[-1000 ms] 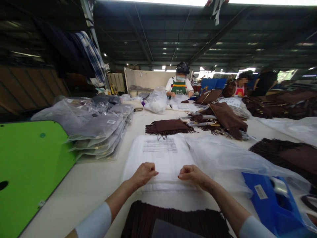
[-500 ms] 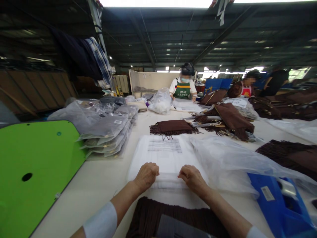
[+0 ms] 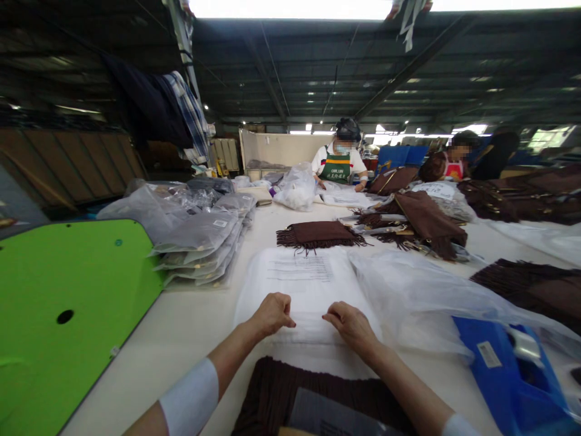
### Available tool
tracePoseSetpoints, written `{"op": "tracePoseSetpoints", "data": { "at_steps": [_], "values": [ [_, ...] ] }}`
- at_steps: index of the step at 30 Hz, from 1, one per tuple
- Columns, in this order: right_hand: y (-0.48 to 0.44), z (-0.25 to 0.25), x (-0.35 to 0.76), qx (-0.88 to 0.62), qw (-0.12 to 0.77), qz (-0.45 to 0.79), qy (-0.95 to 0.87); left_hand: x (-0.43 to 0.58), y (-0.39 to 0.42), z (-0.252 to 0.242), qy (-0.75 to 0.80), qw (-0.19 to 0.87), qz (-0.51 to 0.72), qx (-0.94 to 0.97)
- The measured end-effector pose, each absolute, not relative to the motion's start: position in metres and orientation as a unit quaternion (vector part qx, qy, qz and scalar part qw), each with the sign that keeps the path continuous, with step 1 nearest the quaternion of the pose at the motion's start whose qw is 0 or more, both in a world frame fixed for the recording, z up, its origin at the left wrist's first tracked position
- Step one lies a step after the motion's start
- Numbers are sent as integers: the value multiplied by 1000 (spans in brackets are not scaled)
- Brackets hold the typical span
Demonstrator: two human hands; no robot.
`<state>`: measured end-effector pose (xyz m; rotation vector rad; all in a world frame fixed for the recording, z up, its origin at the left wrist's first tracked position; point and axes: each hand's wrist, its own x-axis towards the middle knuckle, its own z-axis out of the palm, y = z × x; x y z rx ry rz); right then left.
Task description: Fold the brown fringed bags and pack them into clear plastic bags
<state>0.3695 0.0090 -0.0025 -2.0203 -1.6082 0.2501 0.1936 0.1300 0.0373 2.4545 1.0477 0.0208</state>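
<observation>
A stack of whitish, see-through plastic bags (image 3: 302,290) with printed lines lies flat on the table in front of me. Over its near edge, my left hand (image 3: 275,313) pinches thumb and fingers together on the thin film of the top bag. Opposite it, a short gap away, my right hand (image 3: 353,327) pinches the same bag's edge, its fingers curled. The film between the fingertips is hard to see. Closer to me is a brown fringed piece (image 3: 313,387) with a grey plastic packet (image 3: 333,415) on it. A brown fringed bag (image 3: 318,233) rests just beyond the stack.
At left stand a green board (image 3: 91,290) and piled packed grey bags (image 3: 200,236). Loose clear plastic (image 3: 408,297) and a blue tape dispenser (image 3: 503,363) lie right. More brown bags (image 3: 429,218) are heaped behind. A person in a green apron (image 3: 338,166) works across the table.
My hands stay near the stack's front edge, the left fingertips turning more downward. The printing on the top bag looks fainter and shifted. The person opposite has moved their arms slightly.
</observation>
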Motion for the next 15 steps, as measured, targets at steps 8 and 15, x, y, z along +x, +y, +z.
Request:
{"op": "tracePoseSetpoints", "data": {
  "at_steps": [8, 15],
  "values": [
    [4, -7, 365, -692, 231, -92, -678, 184, 119, 40, 350, 151, 21, 924],
    [-22, -5, 386, -672, 145, -131, -715, 153, 126, 29, 328, 47, 23, 943]
  ]
}}
